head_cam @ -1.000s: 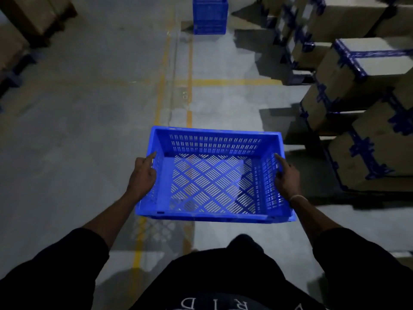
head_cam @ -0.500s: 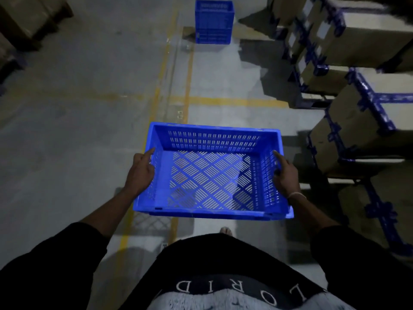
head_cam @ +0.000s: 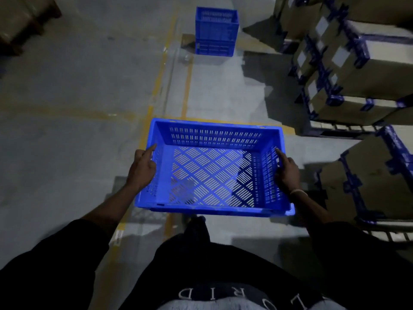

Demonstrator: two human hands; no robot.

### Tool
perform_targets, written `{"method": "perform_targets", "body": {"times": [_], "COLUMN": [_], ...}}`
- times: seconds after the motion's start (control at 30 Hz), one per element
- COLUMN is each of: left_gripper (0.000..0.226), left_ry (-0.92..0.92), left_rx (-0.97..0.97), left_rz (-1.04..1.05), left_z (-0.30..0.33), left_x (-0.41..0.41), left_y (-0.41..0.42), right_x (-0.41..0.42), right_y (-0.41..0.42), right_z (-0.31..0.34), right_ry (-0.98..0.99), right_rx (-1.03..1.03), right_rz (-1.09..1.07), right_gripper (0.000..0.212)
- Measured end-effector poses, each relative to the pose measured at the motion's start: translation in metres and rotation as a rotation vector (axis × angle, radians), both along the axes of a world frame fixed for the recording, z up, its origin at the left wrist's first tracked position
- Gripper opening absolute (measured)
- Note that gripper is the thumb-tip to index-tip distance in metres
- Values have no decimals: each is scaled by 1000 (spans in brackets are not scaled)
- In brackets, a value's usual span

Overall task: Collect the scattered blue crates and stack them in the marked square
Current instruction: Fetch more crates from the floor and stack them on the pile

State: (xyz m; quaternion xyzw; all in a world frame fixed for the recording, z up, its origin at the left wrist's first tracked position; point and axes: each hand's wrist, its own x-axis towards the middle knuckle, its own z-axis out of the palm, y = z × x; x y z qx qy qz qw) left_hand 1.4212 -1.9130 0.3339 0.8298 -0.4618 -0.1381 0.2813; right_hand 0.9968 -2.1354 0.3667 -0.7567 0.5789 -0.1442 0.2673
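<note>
Left hand: the left hand (head_cam: 143, 168) is curled over the left short wall of the carried crate (head_cam: 212, 166), with the forefinger laid forward along the rim — a firm grasp.
Right hand: the right hand (head_cam: 287, 170) is wrapped round the right short wall in mirror fashion, forefinger extended along the rim; a pale band is seen at the wrist.
Carried crate: an empty blue crate with slotted walls and a lattice base, held level in front of the body, clear of the floor (head_cam: 67, 108); its long axis runs left to right between the two hands.
Stack ahead: blue crates (head_cam: 215, 32) are seen standing on the floor at the far end of the walkway, directly forward of the carried crate and well apart from it; the number of tiers cannot be told with certainty.
Governing relation: the stack lies straight ahead of both hands, a little to the left of the carried crate's centre line, and neither hand is markedly nearer; its long axis appears parallel to that of the carried crate, so little turning is judged to be needed.
Floor marking: yellow lines (head_cam: 186, 86) are painted lengthwise toward the stack, crossed by another line just beyond the crate's far rim; whether the stack stands inside the marked square cannot be told.
Right edge of the floor: taped cartons (head_cam: 357, 63) are ranged on pallets — a clearance to be watched on that side.
</note>
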Motion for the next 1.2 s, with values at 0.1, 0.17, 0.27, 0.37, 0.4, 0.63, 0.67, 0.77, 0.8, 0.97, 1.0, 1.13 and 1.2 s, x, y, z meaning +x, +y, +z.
{"method": "perform_targets", "body": {"times": [0.1,0.17,0.27,0.37,0.4,0.63,0.67,0.77,0.8,0.97,1.0,1.13,1.2], "left_gripper": [62,62,64,64,63,62,61,63,64,64,64,63,63], "left_ry": [21,19,2,-6,-8,-3,-2,0,-4,-13,-11,10,3], "left_rx": [0,-2,11,16,9,10,12,8,12,-13,-17,-19,-24], "left_rz": [18,-19,-37,-60,-68,-52,-49,-28,-18,-17,-11,12,8], "left_z": [-4,-1,8,18,19,7,3,-3,-2,12,13,18,16], "left_x": [49,80,126,158,170,230,238,263,271,307,314,345,367], "left_y": [-69,-110,-169,-223,-243,-392,-416,-490,-514,-630,-651,-732,-775], "right_x": [47,74,109,140,150,218,228,256,265,303,312,349,368], "right_y": [-65,-102,-155,-205,-224,-377,-402,-474,-499,-623,-646,-727,-773], "right_z": [-7,-4,-1,0,-1,-13,-16,-17,-15,2,6,13,10], "right_ry": [26,11,7,-12,-16,-36,-50,-77,-80,-77,-72,-79,-65], "right_rx": [-11,-27,-30,-20,-16,0,-5,-1,-8,-9,-16,-26,-51], "right_rz": [-16,-6,-9,-19,-18,-39,-38,-50,-49,-36,-44,-24,-17], "right_gripper": [70,69,66,65,65,64,63,64,65,68,68,68,68]}}
